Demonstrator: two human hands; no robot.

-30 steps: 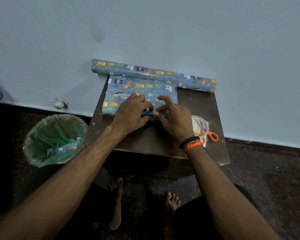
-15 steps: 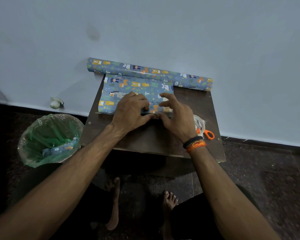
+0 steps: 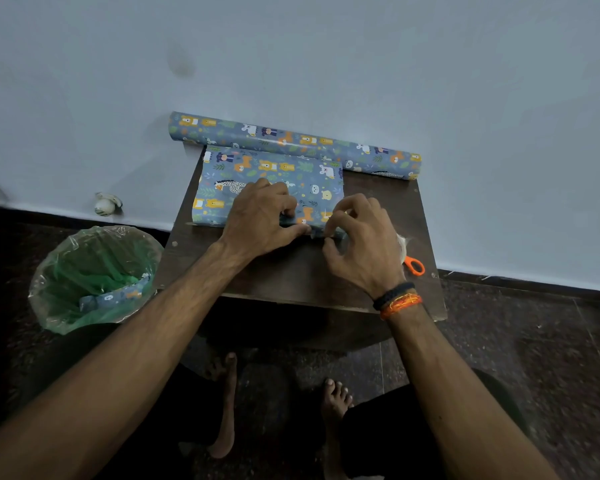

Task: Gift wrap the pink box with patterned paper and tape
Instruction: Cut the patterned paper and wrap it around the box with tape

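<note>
I see my left hand (image 3: 260,220) and right hand (image 3: 357,237) pinching the near edge of the thin blue animal-patterned wrapping paper (image 3: 278,174), at twelve o'clock on the dark wooden counter (image 3: 291,275); it looks light, easily creased.

Person, seen from a head-worn camera. Both forearms were bare, no sleeves visible. Left hand (image 3: 260,220): no rings or bands seen. Right hand (image 3: 364,251): the wrist carried two bands side by side, a black braided band (image 3: 394,295) nearer the hand and an orange thread band (image 3: 400,305) behind it. Dark garment over the legs. Feet (image 3: 336,393) were bare, toes showing on the right one.
</note>
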